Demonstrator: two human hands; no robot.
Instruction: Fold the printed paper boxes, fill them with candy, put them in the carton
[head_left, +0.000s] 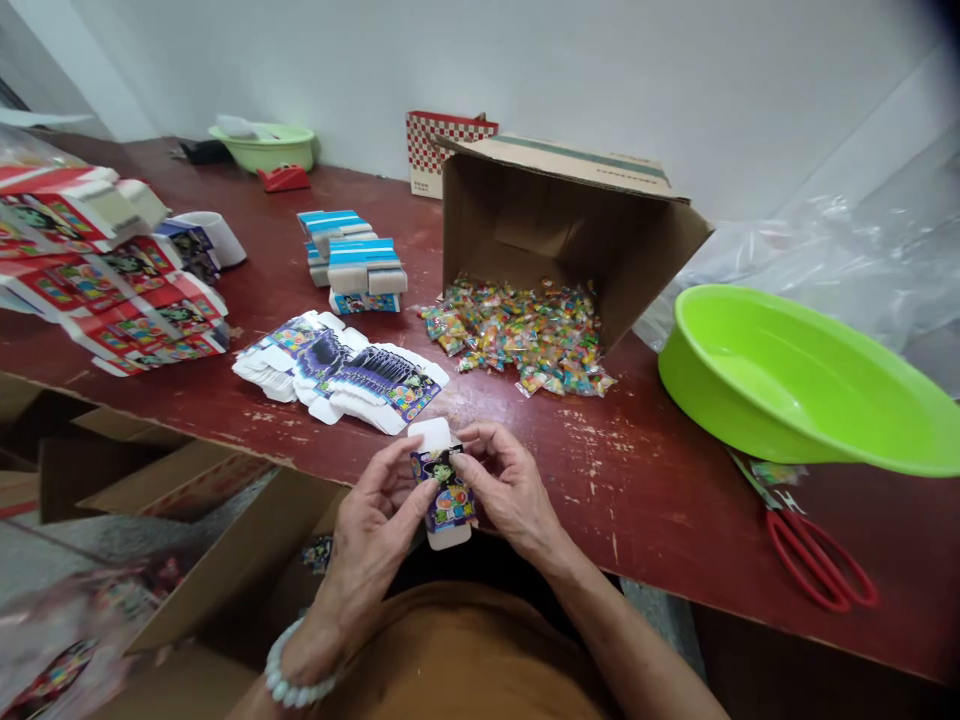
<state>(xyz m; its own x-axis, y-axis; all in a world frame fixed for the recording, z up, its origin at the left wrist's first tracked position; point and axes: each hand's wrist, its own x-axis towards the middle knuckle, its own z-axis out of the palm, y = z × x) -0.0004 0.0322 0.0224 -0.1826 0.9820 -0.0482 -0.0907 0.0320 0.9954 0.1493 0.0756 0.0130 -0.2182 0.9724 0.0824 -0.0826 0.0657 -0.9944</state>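
Between my two hands is a small purple printed candy box (448, 500), its white end flaps sticking out at top and bottom. My left hand (382, 510) grips its left side, thumb on the printed front. On the opposite side my right hand (514, 490) holds the box's upper right edge with thumb and fingers. Just beyond my hands lies a fanned stack of flat purple box blanks (345, 370). Small clear packets of colourful candy (525, 335) spill from a cardboard carton (555, 215) lying on its side.
Red-handled scissors (817, 560) lie partly under a tilted green basin (787, 380) at right. Blue box bundles (364, 265) and stacked red boxes (127, 270) occupy the left of the red table (630, 480). Open cartons (232, 560) stand on the floor below its left edge.
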